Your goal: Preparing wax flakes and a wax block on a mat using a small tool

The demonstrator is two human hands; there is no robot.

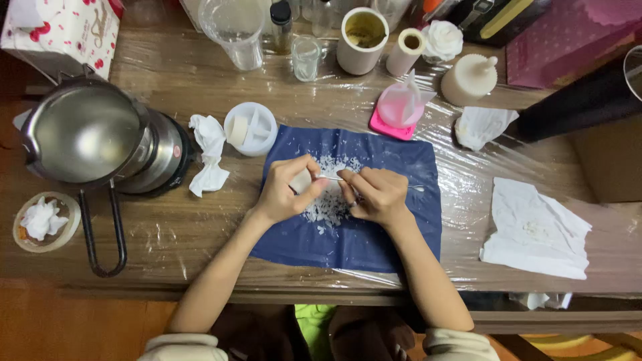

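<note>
Working over a dark blue cloth [374, 241] spread on a plastic-covered wooden worktop [200, 230], a person holds a small pale wax piece [301, 180] pinched in the closed left hand [286, 190], while the right hand [376, 195] is closed around a thin metal pick [374, 182] lying crosswise between the two hands, its tip touching the piece. White shavings [329, 204] lie scattered on the cloth just beneath and between the hands.

Far of the cloth on its left, a round white mould [251, 128] sits beside a crumpled tissue [208, 155]. A steel pot [87, 134] with a black handle stands on a small burner at the left edge, and near it a little round dish [41, 220] holds a white flower-shaped piece. On the far right of the cloth, a translucent cone-shaped mould rests on a pink square base [393, 127]. Along the far edge stand a clear plastic cup [235, 30], a small glass [306, 57], a white cylindrical cup [361, 40] and a cream dome-shaped candle [469, 79]. A flat white paper towel [535, 230] lies well to the right of the hands.
</note>
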